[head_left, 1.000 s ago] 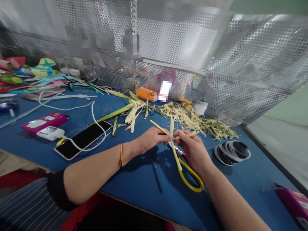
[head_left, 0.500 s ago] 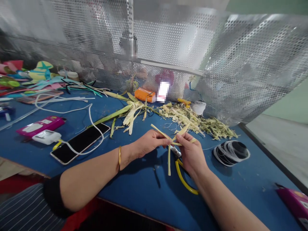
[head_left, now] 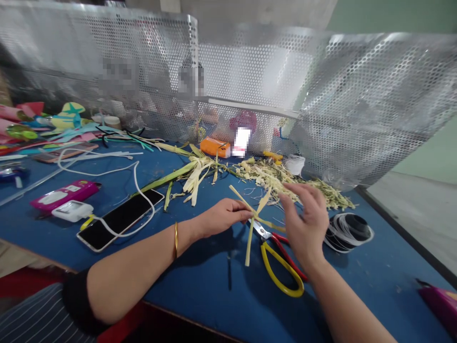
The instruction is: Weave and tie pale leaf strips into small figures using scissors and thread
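My left hand (head_left: 224,215) pinches a piece of pale straw weaving (head_left: 256,215), whose strips stick out in several directions from a knotted middle. One strip hangs down toward the table and another points up. To the right of it, my right hand (head_left: 307,216) is raised with thumb and fingers apart, holding nothing. Beneath the weaving lies a pair of scissors (head_left: 282,281) with one yellow and one red handle loop; the strips partly cover its blades. A spool of white cord (head_left: 348,232) stands just right of my right hand.
Behind my hands are a heap of straw scraps (head_left: 274,178) and a bundle of leaf strips (head_left: 196,176). At left lie a black-screened phone (head_left: 121,219), a white cable (head_left: 137,176) and a magenta device (head_left: 66,195). A perforated screen (head_left: 246,66) stands along the back.
My right hand has let go of the straw weaving and moved right, its fingers spreading. More of the scissors now shows. My left hand keeps its pinch.
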Demonstrator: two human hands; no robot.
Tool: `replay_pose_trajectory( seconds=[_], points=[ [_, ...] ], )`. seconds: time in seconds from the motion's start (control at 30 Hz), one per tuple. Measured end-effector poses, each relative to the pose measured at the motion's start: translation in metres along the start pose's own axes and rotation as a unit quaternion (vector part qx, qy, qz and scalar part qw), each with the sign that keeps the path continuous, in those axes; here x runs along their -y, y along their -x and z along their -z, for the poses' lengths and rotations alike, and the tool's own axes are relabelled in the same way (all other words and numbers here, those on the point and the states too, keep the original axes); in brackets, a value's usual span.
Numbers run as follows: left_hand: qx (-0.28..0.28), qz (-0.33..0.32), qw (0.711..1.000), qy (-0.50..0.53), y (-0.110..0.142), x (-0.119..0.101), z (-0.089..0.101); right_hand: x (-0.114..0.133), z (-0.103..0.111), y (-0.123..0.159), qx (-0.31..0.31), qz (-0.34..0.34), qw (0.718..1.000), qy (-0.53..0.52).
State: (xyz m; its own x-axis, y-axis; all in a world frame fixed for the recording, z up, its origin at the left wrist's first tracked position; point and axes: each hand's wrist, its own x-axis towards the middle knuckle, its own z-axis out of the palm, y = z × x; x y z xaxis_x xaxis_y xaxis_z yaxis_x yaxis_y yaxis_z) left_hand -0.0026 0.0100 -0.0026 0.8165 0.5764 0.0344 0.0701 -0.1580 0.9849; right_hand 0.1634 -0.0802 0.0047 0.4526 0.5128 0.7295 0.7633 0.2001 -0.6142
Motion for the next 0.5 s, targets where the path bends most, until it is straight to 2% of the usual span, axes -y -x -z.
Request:
replay_pose_trajectory(
  seconds=[0.07,0.1,0.13,0.2,0.27,0.33,0.4,0.5],
  points=[
    [0.037,-0.005,0.999,-0.035,0.001,-0.001,-0.001,0.004,0.001,0.000,0.119,0.084,0.988,0.056],
    [0.054,-0.007,0.997,-0.052,0.001,-0.001,-0.002,0.005,0.000,0.002,0.176,0.084,0.980,0.050],
    [0.067,-0.009,0.996,-0.066,0.002,-0.001,-0.003,0.006,-0.002,0.003,0.226,0.052,0.972,0.027],
    [0.086,-0.009,0.993,-0.086,0.003,0.000,-0.004,0.007,-0.006,0.006,0.289,-0.062,0.954,-0.042],
    [0.097,-0.006,0.992,-0.086,0.003,0.001,-0.004,0.006,-0.009,0.008,0.319,-0.168,0.927,-0.101],
    [0.106,-0.002,0.992,-0.073,0.003,0.002,-0.005,0.006,-0.009,0.007,0.327,-0.211,0.914,-0.114],
    [0.114,-0.003,0.991,-0.072,0.002,0.005,-0.004,0.005,-0.008,0.006,0.329,-0.195,0.919,-0.099],
    [0.124,-0.009,0.989,-0.081,0.002,0.007,-0.004,0.004,-0.008,0.004,0.328,-0.128,0.932,-0.088]
  ],
)
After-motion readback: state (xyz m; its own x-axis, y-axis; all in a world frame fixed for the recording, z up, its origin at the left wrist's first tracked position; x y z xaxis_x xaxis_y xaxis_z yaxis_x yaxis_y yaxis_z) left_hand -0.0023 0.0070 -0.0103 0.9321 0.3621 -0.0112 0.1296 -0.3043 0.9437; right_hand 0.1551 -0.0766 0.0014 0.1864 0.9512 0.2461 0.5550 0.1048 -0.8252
